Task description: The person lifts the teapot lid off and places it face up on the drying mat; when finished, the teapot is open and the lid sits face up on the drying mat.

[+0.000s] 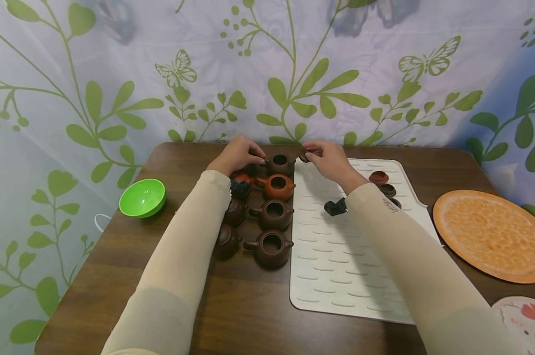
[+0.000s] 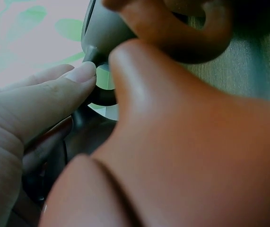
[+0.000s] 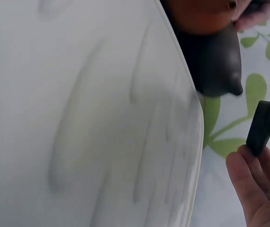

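Note:
At the far edge of the table, my left hand (image 1: 238,154) pinches the handle of a dark brown teapot (image 1: 279,161) whose top is uncovered. The left wrist view shows my thumb on that handle, with an orange-brown teapot (image 2: 196,142) large in front. My right hand (image 1: 328,159) holds a small dark lid (image 3: 262,124) by its knob, tilted on edge, over the mat's far left corner. Nearer to me in the same row stand an uncovered orange teapot (image 1: 278,187) and two uncovered dark teapots (image 1: 273,215) (image 1: 271,249), spouts to the right.
Left of that row are lidded teapots (image 1: 226,241), partly hidden by my left arm. A ribbed white mat (image 1: 320,276) lies to the right, with a reddish lid (image 1: 378,177) and dark lids (image 1: 387,190). A green bowl (image 1: 143,198) stands left; a round orange placemat (image 1: 491,236) lies right.

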Tool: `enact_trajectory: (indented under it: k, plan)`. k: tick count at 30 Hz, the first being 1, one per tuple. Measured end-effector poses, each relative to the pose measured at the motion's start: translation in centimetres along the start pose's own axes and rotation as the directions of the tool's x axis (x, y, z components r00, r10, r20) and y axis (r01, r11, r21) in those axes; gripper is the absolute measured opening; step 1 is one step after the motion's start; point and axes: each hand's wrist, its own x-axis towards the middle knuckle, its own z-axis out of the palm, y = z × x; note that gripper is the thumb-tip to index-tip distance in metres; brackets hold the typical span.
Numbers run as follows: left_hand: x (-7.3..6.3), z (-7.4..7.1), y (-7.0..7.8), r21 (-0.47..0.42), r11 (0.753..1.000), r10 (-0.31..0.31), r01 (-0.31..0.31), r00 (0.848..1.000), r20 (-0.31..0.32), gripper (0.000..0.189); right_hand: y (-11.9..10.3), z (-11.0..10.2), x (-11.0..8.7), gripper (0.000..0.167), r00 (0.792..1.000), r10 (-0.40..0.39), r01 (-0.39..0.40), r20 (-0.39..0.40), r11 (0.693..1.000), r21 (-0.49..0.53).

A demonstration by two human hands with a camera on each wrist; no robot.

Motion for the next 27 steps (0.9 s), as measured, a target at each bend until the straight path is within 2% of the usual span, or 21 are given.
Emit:
enact_trajectory:
  k: [8,15,23,27]
  plan:
    - [0.0,0.1,-0.1,0.001,1.000,0.004,-0.004,1.000,0.002,0.013,1.6,-1.9,-0.7,0.041,0.995,0.068,-0.073,0.071,0.995,0.075]
    - [-0.3,0.0,0.2,-0.004,1.000,0.002,-0.002,1.000,0.000,0.014,2.7,-3.5,-1.7,0.040,0.992,0.110,-0.114,0.068,0.992,0.057]
    - [-0.3,0.0,0.3,0.014,1.000,0.009,-0.009,1.000,-0.004,0.015,3.6,-5.1,-2.6,0.046,0.984,0.153,-0.166,0.088,0.971,0.171]
    - [-0.3,0.0,0.4,0.017,1.000,0.010,-0.010,1.000,-0.006,0.015,4.2,-6.0,-3.2,0.050,0.980,0.181,-0.190,0.084,0.973,0.128]
